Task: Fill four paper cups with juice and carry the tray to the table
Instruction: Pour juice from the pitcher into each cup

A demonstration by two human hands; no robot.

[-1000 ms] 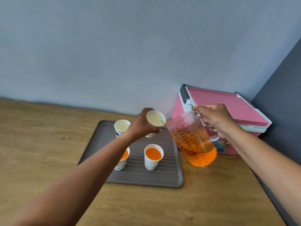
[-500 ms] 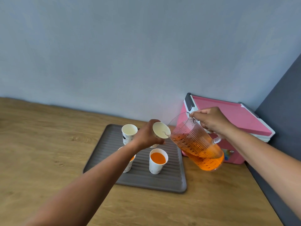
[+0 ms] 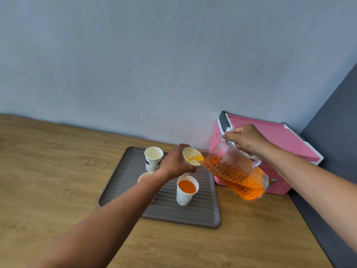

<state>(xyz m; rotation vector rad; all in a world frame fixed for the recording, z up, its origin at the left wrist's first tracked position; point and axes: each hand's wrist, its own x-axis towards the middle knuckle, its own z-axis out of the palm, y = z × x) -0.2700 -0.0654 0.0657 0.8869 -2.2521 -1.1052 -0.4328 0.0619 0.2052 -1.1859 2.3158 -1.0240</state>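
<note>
My left hand (image 3: 174, 163) grips a white paper cup (image 3: 191, 156), tilted toward the pitcher above the grey ribbed tray (image 3: 204, 211). My right hand (image 3: 246, 139) holds the handle of a clear ribbed pitcher (image 3: 234, 169) of orange juice, tipped so that juice runs from its spout into the held cup. On the tray stand an empty patterned cup (image 3: 153, 158) at the back left, a juice-filled cup (image 3: 186, 189) at the front right, and another cup (image 3: 144, 177) with juice, mostly hidden by my left forearm.
The tray lies on a wooden counter (image 3: 48, 180) against a pale blue wall. A pink cooler box (image 3: 278, 144) stands behind the pitcher in the right corner, next to a dark grey side wall (image 3: 336, 117).
The pitcher has tipped further and juice now flows into the held cup, which was empty before. Both hands stay close together above the tray's far right.
</note>
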